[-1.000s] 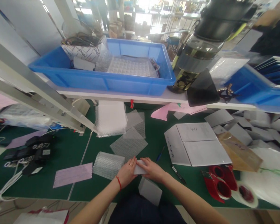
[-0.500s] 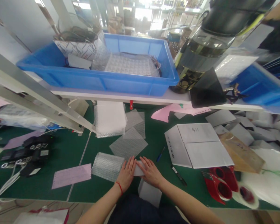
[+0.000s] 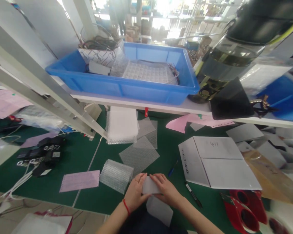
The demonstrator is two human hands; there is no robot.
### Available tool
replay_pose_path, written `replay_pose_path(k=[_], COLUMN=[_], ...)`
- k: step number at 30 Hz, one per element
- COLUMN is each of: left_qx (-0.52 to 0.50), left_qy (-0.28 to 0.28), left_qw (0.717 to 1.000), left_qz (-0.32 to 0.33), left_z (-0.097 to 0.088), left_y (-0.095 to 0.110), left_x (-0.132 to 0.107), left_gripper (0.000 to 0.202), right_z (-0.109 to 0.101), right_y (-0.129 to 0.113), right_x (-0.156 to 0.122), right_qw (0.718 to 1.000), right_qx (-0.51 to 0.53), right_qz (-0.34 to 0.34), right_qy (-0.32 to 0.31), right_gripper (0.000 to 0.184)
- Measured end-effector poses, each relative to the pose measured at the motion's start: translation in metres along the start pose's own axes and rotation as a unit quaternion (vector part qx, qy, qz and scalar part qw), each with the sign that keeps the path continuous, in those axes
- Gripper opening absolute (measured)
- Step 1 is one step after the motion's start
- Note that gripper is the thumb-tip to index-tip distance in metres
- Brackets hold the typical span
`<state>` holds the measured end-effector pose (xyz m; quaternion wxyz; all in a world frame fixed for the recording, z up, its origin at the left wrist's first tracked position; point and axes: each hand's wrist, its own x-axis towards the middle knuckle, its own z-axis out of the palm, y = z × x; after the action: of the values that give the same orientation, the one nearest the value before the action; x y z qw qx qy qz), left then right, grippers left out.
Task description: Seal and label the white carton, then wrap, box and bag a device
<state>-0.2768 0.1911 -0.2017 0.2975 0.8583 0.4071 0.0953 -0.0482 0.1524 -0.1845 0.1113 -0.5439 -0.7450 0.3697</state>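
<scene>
A small white box (image 3: 150,186) sits at the near edge of the green table, held between both hands. My left hand (image 3: 136,192), with a ring and a red wrist cord, grips its left side, fingers curled. Fingers of my right hand (image 3: 167,190) wrap over the box's top and right side. A second small white box (image 3: 160,210) lies just below, at the table's edge. Left of my hands rests a bubble-wrapped parcel (image 3: 116,175).
Bubble-wrap sheets (image 3: 139,155) and a white stack (image 3: 122,125) lie beyond. A flat white carton (image 3: 217,162), two pens (image 3: 193,195), red tape dispensers (image 3: 244,213) at right. A pink slip (image 3: 79,180) and black parts (image 3: 42,154) at left. Blue bin (image 3: 127,86) on a shelf above.
Both hands went from lying flat on the small white box to gripping it from the sides and lifting its edge. The camera view shifted slightly left.
</scene>
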Motion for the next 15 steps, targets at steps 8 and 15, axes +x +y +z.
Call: replay_pose_path(k=[8,15], left_qx=[0.038,0.112], left_qy=[0.117,0.241], left_qw=[0.976,0.931], left_qz=[-0.18,-0.248], left_z=[0.024,0.075], left_y=[-0.054,-0.091], left_x=[-0.055,-0.071], left_gripper=[0.021,0.047], right_z=[-0.009,-0.069], right_y=[0.013,0.058], right_x=[0.014,0.131], right_qw=[0.991,0.946], right_qx=[0.08,0.158], right_qz=[0.075,0.067], right_qy=[0.078,0.276], right_gripper=[0.038,0.026])
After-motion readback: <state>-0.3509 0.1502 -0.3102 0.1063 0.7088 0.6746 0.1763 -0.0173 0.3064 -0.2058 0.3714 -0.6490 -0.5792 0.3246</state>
